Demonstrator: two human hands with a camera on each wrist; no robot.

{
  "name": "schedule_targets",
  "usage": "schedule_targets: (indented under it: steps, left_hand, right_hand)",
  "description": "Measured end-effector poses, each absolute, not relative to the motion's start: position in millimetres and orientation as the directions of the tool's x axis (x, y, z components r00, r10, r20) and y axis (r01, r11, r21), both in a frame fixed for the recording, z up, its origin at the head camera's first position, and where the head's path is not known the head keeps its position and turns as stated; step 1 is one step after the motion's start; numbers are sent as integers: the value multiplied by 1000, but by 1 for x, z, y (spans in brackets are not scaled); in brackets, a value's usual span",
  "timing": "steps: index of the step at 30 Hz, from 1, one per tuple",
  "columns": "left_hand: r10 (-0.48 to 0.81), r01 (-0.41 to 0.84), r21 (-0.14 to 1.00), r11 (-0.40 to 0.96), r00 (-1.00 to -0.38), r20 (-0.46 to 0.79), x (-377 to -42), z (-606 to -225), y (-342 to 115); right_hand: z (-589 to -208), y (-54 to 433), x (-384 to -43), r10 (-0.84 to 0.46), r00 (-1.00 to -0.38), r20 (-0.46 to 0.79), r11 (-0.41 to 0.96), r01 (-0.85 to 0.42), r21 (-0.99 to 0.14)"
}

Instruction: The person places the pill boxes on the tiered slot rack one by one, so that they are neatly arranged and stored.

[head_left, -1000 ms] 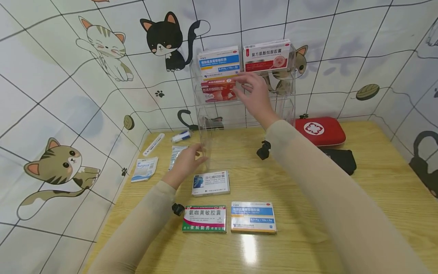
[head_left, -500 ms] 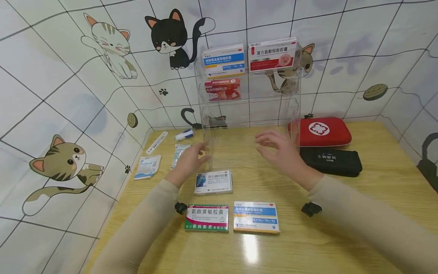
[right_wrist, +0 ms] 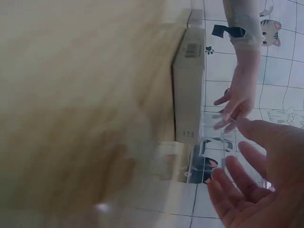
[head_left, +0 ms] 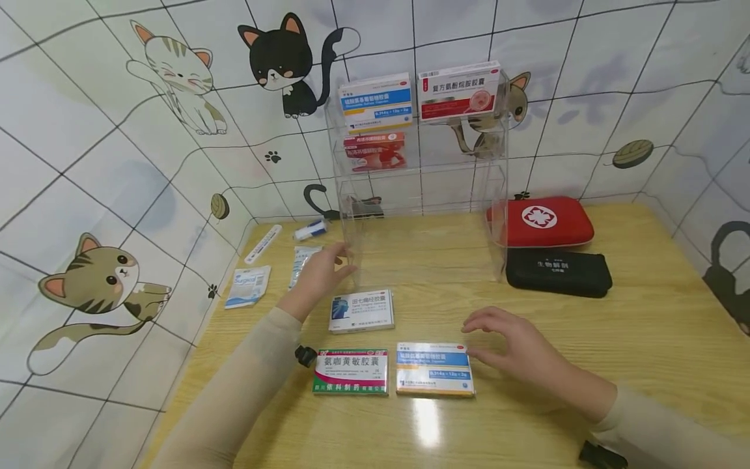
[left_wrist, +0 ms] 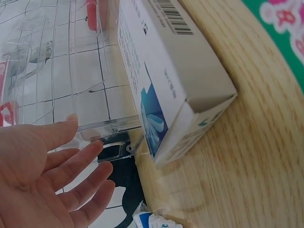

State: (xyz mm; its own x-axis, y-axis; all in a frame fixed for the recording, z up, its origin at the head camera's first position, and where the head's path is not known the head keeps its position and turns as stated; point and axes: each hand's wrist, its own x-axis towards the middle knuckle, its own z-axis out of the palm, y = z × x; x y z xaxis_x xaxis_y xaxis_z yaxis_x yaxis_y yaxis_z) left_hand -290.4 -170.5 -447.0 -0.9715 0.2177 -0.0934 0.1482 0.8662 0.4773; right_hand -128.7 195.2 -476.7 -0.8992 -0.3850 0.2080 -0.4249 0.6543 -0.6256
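My left hand [head_left: 319,270] is at the left side panel of a clear plastic display rack [head_left: 422,212]. In the left wrist view, the panel's edge lies between the thumb and the fingers [left_wrist: 85,187]. My right hand [head_left: 515,342] has its thumb and fingers parted, fingertips right at the right end of a blue-and-white capsule box [head_left: 435,371] flat on the table. Left of that lies a green, white and magenta capsule box [head_left: 351,372]. A white capsule box with a blue head picture [head_left: 361,311] lies by the rack's front.
On the rack stand a second blue-and-white box [head_left: 377,104], a red-and-white box [head_left: 459,92] and a red box [head_left: 375,153]. A red first-aid case [head_left: 547,225] and a black pouch [head_left: 558,275] lie right. Surgical packet [head_left: 248,287] and other small packets lie left.
My right hand has left the red box on the rack's second shelf and come down toward the front blue-and-white box. The left hand has stayed at the rack's side.
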Motion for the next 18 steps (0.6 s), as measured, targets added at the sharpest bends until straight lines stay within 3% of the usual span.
schedule_targets:
  steps: [9,18]
  left_hand:
    - [218,137,497,857,-970,-109,-290,-446,-174]
    - [226,145,494,857,-968,-106,-294,-448,-174]
  right_hand:
    - [-501,199,-112,-398,-909,126,691,-387,-611]
    - [-502,193,-112,-426,-900,92,704,-394,-592]
